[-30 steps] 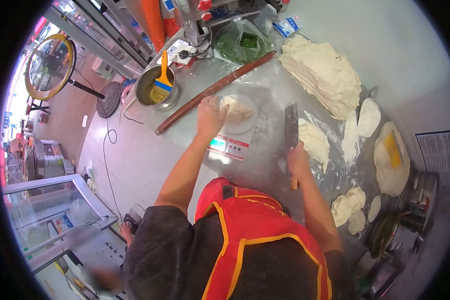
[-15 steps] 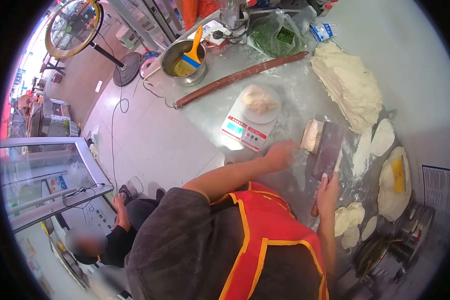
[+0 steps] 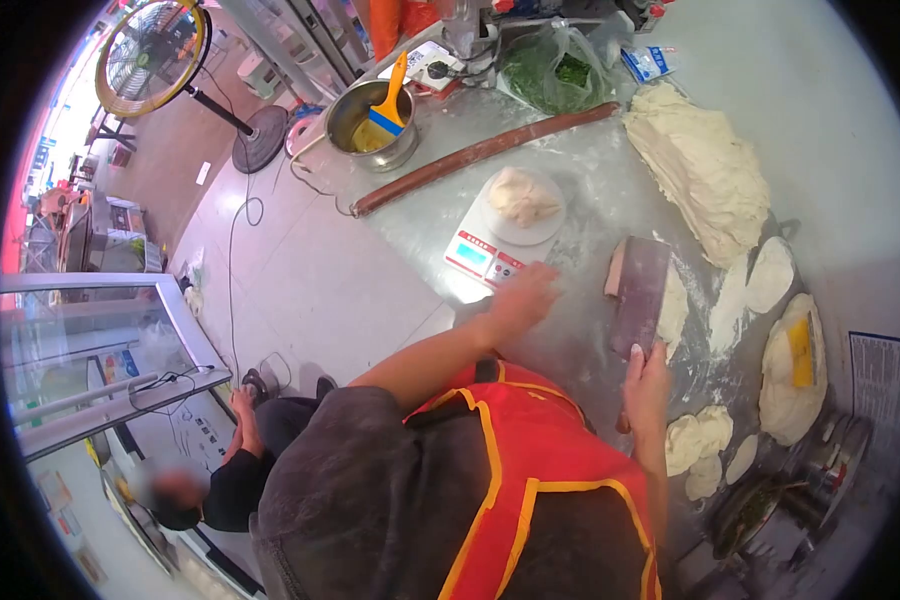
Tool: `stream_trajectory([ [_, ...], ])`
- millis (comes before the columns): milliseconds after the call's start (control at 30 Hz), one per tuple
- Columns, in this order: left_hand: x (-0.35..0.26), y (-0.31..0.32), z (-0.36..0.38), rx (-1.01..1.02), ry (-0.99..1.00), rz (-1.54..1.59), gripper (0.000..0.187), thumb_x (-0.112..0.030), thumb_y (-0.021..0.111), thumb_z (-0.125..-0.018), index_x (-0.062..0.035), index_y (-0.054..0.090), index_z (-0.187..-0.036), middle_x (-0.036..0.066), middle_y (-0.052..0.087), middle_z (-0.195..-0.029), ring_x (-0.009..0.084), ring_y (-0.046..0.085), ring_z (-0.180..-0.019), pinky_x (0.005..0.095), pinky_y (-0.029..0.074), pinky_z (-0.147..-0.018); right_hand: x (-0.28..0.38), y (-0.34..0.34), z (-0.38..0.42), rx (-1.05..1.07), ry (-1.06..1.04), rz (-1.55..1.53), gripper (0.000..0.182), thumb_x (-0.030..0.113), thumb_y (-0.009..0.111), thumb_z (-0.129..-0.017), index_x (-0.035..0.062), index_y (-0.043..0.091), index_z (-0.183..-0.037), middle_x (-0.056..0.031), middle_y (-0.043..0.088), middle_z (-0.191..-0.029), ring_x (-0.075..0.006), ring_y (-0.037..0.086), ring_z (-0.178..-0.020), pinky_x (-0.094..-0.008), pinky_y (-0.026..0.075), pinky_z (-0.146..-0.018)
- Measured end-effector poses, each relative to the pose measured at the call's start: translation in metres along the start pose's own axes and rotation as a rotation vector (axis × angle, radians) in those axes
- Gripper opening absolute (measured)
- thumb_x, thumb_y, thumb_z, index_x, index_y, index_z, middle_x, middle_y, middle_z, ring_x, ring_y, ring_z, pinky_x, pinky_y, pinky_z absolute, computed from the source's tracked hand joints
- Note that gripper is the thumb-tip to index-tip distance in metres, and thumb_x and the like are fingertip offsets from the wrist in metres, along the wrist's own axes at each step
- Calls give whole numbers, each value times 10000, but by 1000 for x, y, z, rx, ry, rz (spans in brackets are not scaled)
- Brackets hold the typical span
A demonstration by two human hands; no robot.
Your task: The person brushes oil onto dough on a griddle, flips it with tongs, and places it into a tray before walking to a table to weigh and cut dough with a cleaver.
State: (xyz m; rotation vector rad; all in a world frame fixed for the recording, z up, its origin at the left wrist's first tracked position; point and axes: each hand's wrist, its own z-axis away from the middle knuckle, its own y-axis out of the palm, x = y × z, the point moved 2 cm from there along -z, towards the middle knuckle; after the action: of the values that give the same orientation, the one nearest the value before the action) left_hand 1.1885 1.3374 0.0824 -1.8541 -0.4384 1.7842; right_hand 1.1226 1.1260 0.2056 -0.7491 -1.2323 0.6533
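Note:
My right hand (image 3: 648,385) is closed around a cleaver (image 3: 642,295) with a broad rectangular blade. The blade lies over a small block of dough (image 3: 615,268), hiding part of it, and a pale flattened strip of dough (image 3: 674,312) shows along its other side. My left hand (image 3: 525,298) is just below the white kitchen scale (image 3: 477,254), its fingers loosely apart and slightly blurred, with nothing visible in them. On the scale's round plate rests a lump of dough (image 3: 523,197).
A large dough mass (image 3: 705,170) lies at the right, near flattened dough pieces (image 3: 698,440). A long rolling pin (image 3: 485,158) crosses the table behind the scale. Beyond it stand a metal pot (image 3: 370,125) with a brush and a bag of chopped greens (image 3: 555,70). Another person (image 3: 235,470) sits at lower left.
My left hand has moved left, away from the dough block and closer to the scale. The cleaver has shifted slightly left, covering more of the block.

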Motion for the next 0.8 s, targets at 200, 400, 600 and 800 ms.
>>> stream_trajectory([
  [200, 24, -75, -39, -448, -201, -51, 440, -131, 697, -728, -35, 470, -1092, 148, 535, -1024, 316, 543, -926, 396, 443, -781, 27, 8, -12, 109, -79, 15, 205, 212, 453, -924, 13, 426, -967, -300, 566, -753, -505, 532, -731, -550, 388, -589],
  [400, 48, -79, -70, -432, -222, 61, 395, -142, 691, -726, -31, 530, -1069, 161, 571, -1014, 325, 561, -922, 397, 454, -761, 67, 25, -35, 207, -213, 24, 193, 202, 449, -927, 13, 413, -938, -293, 545, -732, -493, 530, -728, -529, 381, -595],
  [600, 45, -92, -64, -359, -275, -55, 176, -178, 646, -770, -41, 649, -881, 132, 632, -854, 317, 606, -815, 401, 466, -716, 104, 49, -55, 315, -366, 219, 152, 175, 428, -922, 26, 400, -942, -241, 576, -650, -443, 577, -644, -538, 433, -563],
  [800, 46, -92, -48, -447, -318, 108, 189, -216, 647, -788, -41, 673, -853, 131, 633, -818, 283, 620, -760, 376, 475, -681, 127, 63, -64, 378, -495, 342, 134, 91, 418, -875, -18, 417, -954, -230, 598, -657, -412, 603, -646, -512, 462, -575],
])
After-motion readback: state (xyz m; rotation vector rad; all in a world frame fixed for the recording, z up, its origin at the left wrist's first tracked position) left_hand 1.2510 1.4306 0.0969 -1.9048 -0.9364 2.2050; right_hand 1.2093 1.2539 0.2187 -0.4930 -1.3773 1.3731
